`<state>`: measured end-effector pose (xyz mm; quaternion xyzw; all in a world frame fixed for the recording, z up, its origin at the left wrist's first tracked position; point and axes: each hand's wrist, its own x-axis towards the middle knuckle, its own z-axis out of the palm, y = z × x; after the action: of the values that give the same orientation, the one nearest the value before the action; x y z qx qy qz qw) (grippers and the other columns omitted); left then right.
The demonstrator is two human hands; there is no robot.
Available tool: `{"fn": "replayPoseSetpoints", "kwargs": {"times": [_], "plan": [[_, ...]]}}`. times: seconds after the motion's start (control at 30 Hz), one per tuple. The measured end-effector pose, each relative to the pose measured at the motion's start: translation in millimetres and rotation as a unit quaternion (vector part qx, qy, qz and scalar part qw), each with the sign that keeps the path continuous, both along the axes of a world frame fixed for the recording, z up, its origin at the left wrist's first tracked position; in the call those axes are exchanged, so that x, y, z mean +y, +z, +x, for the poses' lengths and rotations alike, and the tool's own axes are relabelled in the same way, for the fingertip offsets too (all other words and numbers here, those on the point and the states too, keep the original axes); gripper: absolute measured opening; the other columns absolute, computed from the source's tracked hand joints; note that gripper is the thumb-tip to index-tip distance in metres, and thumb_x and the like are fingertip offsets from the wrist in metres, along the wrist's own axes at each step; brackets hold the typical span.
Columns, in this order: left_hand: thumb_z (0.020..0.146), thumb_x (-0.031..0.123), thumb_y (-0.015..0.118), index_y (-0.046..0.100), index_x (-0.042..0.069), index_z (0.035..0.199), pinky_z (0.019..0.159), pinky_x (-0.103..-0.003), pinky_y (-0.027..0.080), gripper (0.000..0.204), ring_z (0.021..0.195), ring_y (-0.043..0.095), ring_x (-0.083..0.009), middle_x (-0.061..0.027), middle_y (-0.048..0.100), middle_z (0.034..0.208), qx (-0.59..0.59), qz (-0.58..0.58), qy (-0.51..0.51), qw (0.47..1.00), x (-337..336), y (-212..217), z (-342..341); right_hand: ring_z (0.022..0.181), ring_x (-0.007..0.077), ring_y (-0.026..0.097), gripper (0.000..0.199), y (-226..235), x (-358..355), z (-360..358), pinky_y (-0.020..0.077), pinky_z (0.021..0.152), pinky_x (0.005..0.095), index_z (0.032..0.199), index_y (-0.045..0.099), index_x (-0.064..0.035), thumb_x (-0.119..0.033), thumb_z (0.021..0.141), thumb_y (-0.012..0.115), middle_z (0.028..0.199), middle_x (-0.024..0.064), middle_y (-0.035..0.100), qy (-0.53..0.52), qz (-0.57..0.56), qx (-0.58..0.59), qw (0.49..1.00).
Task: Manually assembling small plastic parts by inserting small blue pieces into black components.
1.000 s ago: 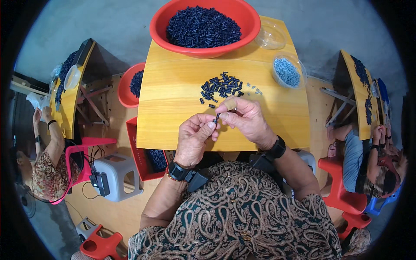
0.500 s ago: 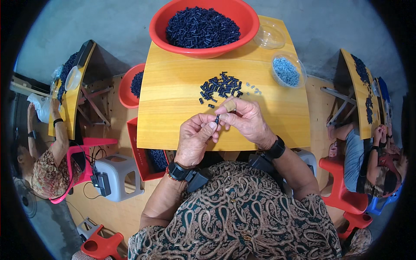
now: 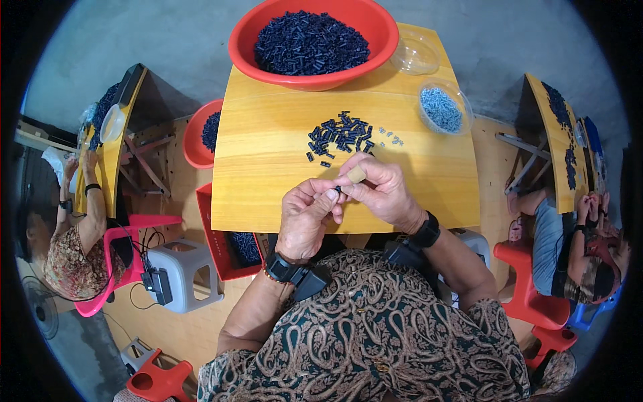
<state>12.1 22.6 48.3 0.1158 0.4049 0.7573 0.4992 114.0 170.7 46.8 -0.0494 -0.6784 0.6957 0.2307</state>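
Note:
Over the near edge of the yellow table [image 3: 258,134], my left hand [image 3: 305,218] pinches a small black plastic piece [image 3: 337,189] between thumb and fingers. My right hand [image 3: 383,194] meets it there, thumb and index finger closed at the piece's top end; whatever they grip is hidden. A tan wrap covers part of a right finger. Just beyond my hands lies a loose pile of short black pieces [image 3: 341,134]. Several tiny silvery parts, apparently screws [image 3: 390,138], are scattered to its right.
A red basin [image 3: 305,83] heaped with black pieces stands at the far edge. Right of it are a clear lid [image 3: 415,57] and a clear tub [image 3: 468,119] of small bluish-grey parts. Red containers [image 3: 194,144] sit left, below the table. Other people work at both side tables.
My right hand's fingers have tilted and closed further over the black piece, which now shows less. My left hand has barely moved.

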Motion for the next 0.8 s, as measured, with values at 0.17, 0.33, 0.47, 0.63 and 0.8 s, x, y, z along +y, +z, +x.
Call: {"fn": "replayPoseSetpoints", "kwargs": {"times": [0.17, 0.33, 0.47, 0.63, 0.8], "plan": [[0.095, 0.009, 0.063, 0.065, -0.001, 0.104, 0.062, -0.025, 0.052, 0.014, 0.071, 0.063, -0.0122, -0.007, 0.068, 0.089, -0.003, -0.013, -0.01, 1.0, 0, -7, -9, 0.089, 0.0108, 0.061, 0.02, 10, 7, 2, 0.0525, 0.077, 0.0259, 0.107, 0.068, -0.0002, 0.001, 0.087, 0.068, 0.1, 0.0058, 0.061, -0.002, 0.013, -0.034, 0.999], [0.095, 0.008, 0.061, 0.065, -0.001, 0.101, 0.067, -0.026, 0.053, 0.012, 0.075, 0.064, -0.0136, -0.0067, 0.068, 0.089, -0.025, -0.031, -0.012, 0.999, 1, -10, -9, 0.079, 0.0244, 0.063, 0.034, 21, -1, -1, 0.0526, 0.071, 0.0348, 0.112, 0.064, 0.001, -0.005, 0.08, 0.073, 0.093, 0.0118, 0.058, 0.0, 0.247, -0.101, 0.964], [0.095, 0.009, 0.059, 0.065, -0.001, 0.1, 0.071, -0.027, 0.053, 0.012, 0.078, 0.064, -0.0148, -0.0075, 0.068, 0.091, -0.011, -0.06, 0.006, 0.998, 4, -7, -5, 0.078, 0.023, 0.065, 0.036, 16, -3, -2, 0.0549, 0.07, 0.0322, 0.113, 0.064, 0.0034, 0.001, 0.078, 0.073, 0.093, 0.0118, 0.06, -0.019, 0.313, -0.074, 0.947], [0.096, 0.008, 0.059, 0.065, 0.0, 0.099, 0.074, -0.03, 0.054, 0.011, 0.081, 0.065, -0.0161, -0.0089, 0.069, 0.093, -0.026, -0.04, -0.014, 0.999, -2, -13, -4, 0.077, 0.0267, 0.065, 0.033, 14, -4, -1, 0.0542, 0.067, 0.0346, 0.11, 0.064, 0.0024, -0.002, 0.079, 0.073, 0.088, 0.013, 0.06, -0.041, 0.32, -0.088, 0.943], [0.093, 0.006, 0.063, 0.067, 0.001, 0.094, 0.067, -0.026, 0.053, 0.006, 0.073, 0.062, -0.0114, -0.0067, 0.069, 0.086, -0.016, -0.065, 0.009, 0.998, -2, -14, -2, 0.078, 0.0302, 0.063, 0.025, 10, -6, -1, 0.0523, 0.067, 0.0384, 0.104, 0.063, 0.0009, -0.005, 0.08, 0.071, 0.086, 0.014, 0.058, -0.032, 0.307, -0.089, 0.947]]}}
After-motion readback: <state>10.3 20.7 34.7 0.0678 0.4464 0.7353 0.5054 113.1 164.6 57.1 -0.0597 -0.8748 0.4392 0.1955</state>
